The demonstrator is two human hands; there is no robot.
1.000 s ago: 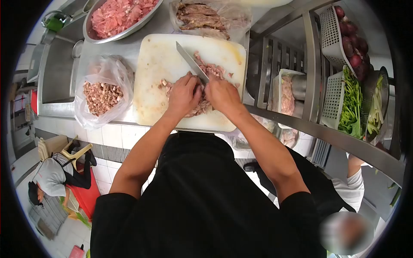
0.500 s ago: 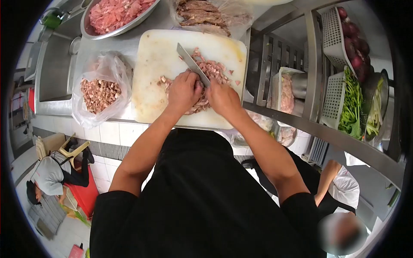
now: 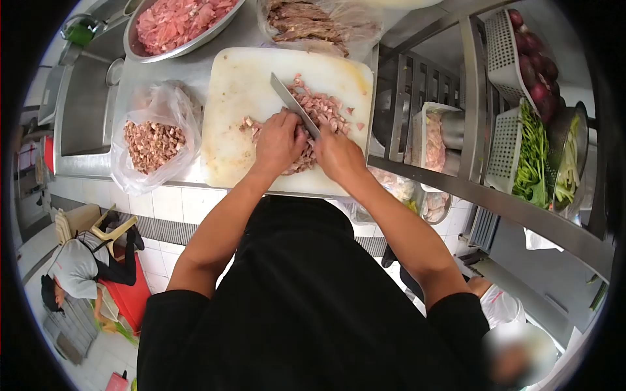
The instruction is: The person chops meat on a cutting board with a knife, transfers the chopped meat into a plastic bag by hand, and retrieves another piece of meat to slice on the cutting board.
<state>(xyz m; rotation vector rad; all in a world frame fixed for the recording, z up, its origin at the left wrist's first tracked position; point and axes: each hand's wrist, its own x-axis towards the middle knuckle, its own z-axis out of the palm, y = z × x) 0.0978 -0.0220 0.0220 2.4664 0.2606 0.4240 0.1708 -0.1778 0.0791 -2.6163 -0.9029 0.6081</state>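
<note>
Left hand (image 3: 279, 144): holding down chopped meat (image 3: 324, 109), with fingers bunched together beside the knife (image 3: 291, 101).
Right hand (image 3: 339, 153): gripping the knife, with fingers closing around a hidden handle.
Meat pieces: lying on the white cutting board (image 3: 238, 85), around the knife and beneath the left hand.
Clear bag (image 3: 186, 111): sitting left of the board, holding diced meat (image 3: 153, 144).

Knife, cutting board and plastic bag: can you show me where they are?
Knife (image 3: 296, 106), head view: middle of the blade.
Cutting board (image 3: 241, 85), head view: bare upper-left part.
Plastic bag (image 3: 158, 107), head view: clear plastic, upper part.
</note>
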